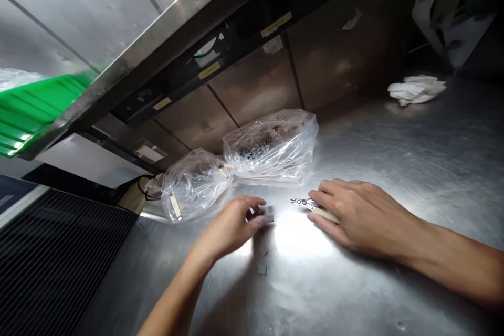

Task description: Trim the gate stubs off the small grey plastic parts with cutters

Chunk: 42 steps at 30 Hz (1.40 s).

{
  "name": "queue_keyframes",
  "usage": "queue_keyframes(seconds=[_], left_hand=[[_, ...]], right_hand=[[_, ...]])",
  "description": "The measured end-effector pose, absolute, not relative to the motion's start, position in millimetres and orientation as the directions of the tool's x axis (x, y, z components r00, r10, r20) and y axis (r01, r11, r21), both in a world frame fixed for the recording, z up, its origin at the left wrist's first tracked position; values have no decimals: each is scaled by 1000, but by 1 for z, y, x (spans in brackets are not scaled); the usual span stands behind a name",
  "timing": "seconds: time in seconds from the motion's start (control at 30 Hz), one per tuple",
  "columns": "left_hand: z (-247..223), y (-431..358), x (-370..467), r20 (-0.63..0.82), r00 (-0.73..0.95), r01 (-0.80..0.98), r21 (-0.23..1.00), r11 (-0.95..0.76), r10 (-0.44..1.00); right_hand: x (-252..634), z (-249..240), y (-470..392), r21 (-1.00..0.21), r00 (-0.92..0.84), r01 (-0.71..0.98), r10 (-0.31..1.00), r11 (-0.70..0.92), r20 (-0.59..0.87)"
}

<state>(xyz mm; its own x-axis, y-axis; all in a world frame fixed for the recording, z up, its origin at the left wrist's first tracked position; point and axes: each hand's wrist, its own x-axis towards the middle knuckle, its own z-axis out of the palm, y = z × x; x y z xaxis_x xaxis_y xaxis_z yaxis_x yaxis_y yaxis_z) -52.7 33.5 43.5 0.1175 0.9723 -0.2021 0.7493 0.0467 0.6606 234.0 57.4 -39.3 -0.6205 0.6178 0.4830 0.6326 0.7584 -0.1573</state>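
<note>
My left hand (239, 223) is closed in a pinch on a small dark, flat part (268, 213) just above or on the steel table; its exact kind is too small to tell. My right hand (352, 212) is wrapped round a pair of side cutters (302, 203), a handle of which looks cream. The cutters' jaws point left, toward the small part, with a gap between them. Below my left hand, a tiny square piece (262, 270) and a thin sliver lie on the table.
A clear plastic bag with small black parts (271, 147) stands behind my hands, beside another clear bag (197, 184). A crumpled white cloth (416, 89) lies at the back right of the metal table (433, 168). A metal shelf (157, 26) holding a green bin (39, 107) overhangs the back left.
</note>
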Motion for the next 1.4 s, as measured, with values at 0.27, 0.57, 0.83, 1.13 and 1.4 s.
queue_keyframes(seconds=[0.27, 0.57, 0.83, 1.13, 1.4], left_hand=[[13, 23, -46, -147, 186, 723, 690, -35, 972], [10, 5, -35, -384, 20, -122, 915, 384, 923], [13, 2, -32, -505, 112, -402, 764, 504, 856], [12, 1, -31, -547, 155, -449, 703, 552, 823], [12, 4, -31, -594, 148, -499, 645, 578, 791]], right_hand=[[226, -36, 54, -189, -612, 631, 633, 752, 475], [228, -33, 57, -183, -575, 556, 534, 811, 620], [225, -25, 50, -144, -605, 511, 474, 847, 640], [224, -24, 45, -137, -631, 498, 466, 856, 620], [225, -22, 46, -139, -622, 505, 471, 852, 626]])
